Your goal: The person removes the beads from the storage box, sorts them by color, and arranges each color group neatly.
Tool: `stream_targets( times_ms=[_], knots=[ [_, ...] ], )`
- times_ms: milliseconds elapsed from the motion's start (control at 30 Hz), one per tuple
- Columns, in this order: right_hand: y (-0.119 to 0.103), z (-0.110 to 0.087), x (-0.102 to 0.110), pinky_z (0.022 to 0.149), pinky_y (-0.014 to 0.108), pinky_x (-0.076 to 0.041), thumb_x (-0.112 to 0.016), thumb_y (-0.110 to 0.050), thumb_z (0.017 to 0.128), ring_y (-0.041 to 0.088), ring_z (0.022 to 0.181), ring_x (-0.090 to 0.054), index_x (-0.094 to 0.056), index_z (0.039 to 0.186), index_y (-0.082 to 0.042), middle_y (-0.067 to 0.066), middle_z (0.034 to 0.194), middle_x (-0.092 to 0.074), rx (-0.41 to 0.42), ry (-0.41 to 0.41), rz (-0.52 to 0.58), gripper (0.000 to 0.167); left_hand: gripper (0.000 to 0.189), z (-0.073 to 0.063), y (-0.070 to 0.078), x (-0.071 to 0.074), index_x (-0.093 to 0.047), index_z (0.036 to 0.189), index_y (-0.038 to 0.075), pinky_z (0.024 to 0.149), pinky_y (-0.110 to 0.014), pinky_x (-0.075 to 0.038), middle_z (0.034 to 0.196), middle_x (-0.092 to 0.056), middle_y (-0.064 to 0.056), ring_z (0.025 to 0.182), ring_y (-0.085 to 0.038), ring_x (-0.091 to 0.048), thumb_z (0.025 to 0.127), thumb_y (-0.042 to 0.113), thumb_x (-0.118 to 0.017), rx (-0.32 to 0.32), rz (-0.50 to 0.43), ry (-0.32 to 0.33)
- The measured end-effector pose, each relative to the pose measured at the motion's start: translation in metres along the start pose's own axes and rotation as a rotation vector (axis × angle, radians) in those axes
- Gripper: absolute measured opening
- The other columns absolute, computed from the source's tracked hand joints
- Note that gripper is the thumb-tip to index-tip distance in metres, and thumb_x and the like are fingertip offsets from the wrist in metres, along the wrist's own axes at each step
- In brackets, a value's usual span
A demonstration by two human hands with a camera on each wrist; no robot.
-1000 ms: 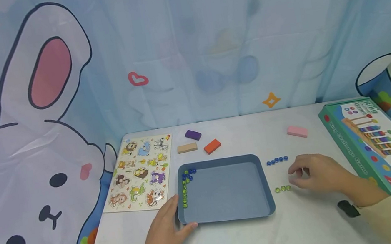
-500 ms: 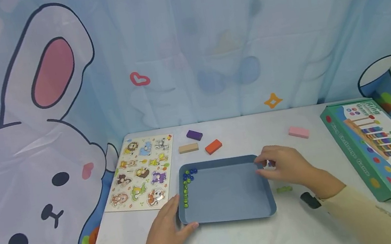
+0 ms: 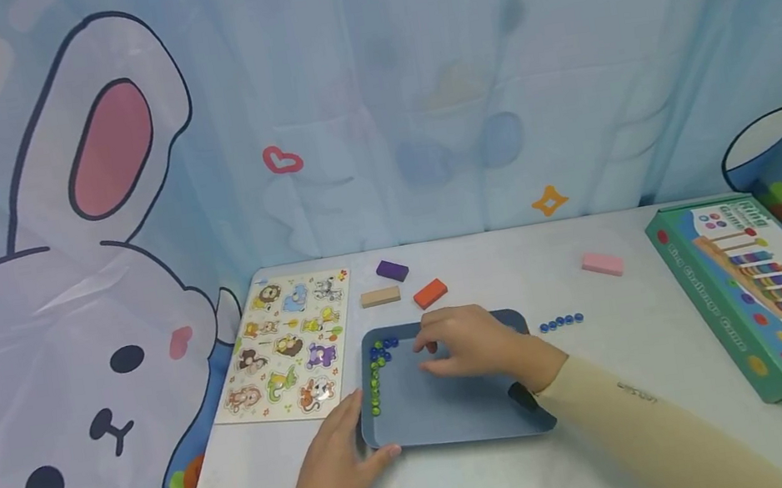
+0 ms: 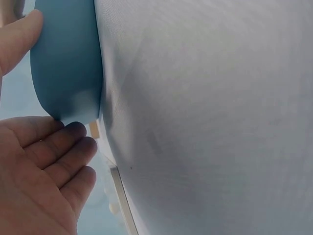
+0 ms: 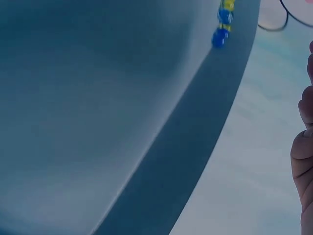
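A grey-blue tray (image 3: 456, 428) lies on the table, with green beads (image 3: 375, 398) lined along its left wall and blue beads (image 3: 387, 350) at its far-left corner. My left hand (image 3: 333, 463) holds the near-left corner, thumb at the front rim and fingers against the left side; the left wrist view shows the fingers touching the tray (image 4: 68, 63). Over the tray, my right hand (image 3: 470, 342) has thumb and forefinger bent toward each other. Whether a bead sits between them cannot be made out. Several blue beads (image 3: 561, 321) form a row right of the tray.
An animal puzzle board (image 3: 285, 348) lies left of the tray. Behind it are purple (image 3: 391, 270), tan (image 3: 380, 297) and orange (image 3: 430, 294) blocks. A pink block (image 3: 602, 264) and a green game box (image 3: 771, 297) are at the right. A curtain hangs behind the table.
My right hand has swung left from beside the green bead row to above the tray. That row is now hidden behind the sleeve. The left hand stays at the tray's corner.
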State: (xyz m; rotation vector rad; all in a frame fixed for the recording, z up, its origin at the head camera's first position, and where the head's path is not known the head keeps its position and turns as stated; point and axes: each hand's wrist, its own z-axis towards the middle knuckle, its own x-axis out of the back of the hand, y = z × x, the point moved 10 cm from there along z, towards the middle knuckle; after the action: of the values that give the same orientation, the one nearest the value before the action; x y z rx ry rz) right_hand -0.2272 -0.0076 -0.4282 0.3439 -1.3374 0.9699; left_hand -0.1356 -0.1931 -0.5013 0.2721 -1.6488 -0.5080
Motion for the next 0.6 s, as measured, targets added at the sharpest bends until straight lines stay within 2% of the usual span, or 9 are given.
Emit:
stream_targets(
  times_ms=[133,267,400,600],
  knots=[
    [-0.013,0.018,-0.018,0.057,0.014,-0.044,-0.081,-0.040,0.090,0.001,0.071,-0.051,-0.083,0.105,-0.023,-0.012,0.083,-0.065,0.033,-0.054,0.008,0.023,0.108,0.000,0.001,0.001,-0.037,0.163,0.010,0.125,-0.055,-0.040,0.165,-0.045,-0.011,0.152,-0.034,-0.044,0.081,0.067,-0.079,-0.003,-0.011,-0.005],
    [-0.025,0.032,-0.036,0.057,0.013,-0.043,-0.080,-0.040,0.090,0.000,0.072,-0.052,-0.083,0.106,-0.024,-0.014,0.083,-0.063,0.061,-0.093,0.017,0.023,0.109,0.001,-0.003,-0.001,-0.036,0.163,0.012,0.125,-0.054,-0.040,0.166,-0.044,-0.009,0.152,-0.032,-0.044,0.081,0.071,-0.076,-0.003,0.002,-0.011],
    [-0.034,0.040,-0.054,0.057,0.013,-0.042,-0.080,-0.038,0.090,0.000,0.072,-0.052,-0.083,0.106,-0.023,-0.012,0.084,-0.065,0.083,-0.134,0.042,0.022,0.110,0.002,-0.007,-0.005,-0.035,0.164,0.013,0.125,-0.052,-0.040,0.166,-0.044,-0.007,0.153,-0.031,-0.043,0.081,0.074,-0.074,-0.008,0.008,-0.005],
    [-0.046,0.045,-0.075,0.057,0.013,-0.041,-0.080,-0.034,0.090,0.000,0.071,-0.052,-0.083,0.104,-0.023,-0.010,0.084,-0.069,0.103,-0.194,0.084,0.018,0.110,0.002,-0.006,-0.004,-0.038,0.163,0.010,0.125,-0.053,-0.041,0.165,-0.045,-0.009,0.152,-0.032,-0.044,0.081,0.075,-0.074,-0.026,-0.008,0.010]
  ],
)
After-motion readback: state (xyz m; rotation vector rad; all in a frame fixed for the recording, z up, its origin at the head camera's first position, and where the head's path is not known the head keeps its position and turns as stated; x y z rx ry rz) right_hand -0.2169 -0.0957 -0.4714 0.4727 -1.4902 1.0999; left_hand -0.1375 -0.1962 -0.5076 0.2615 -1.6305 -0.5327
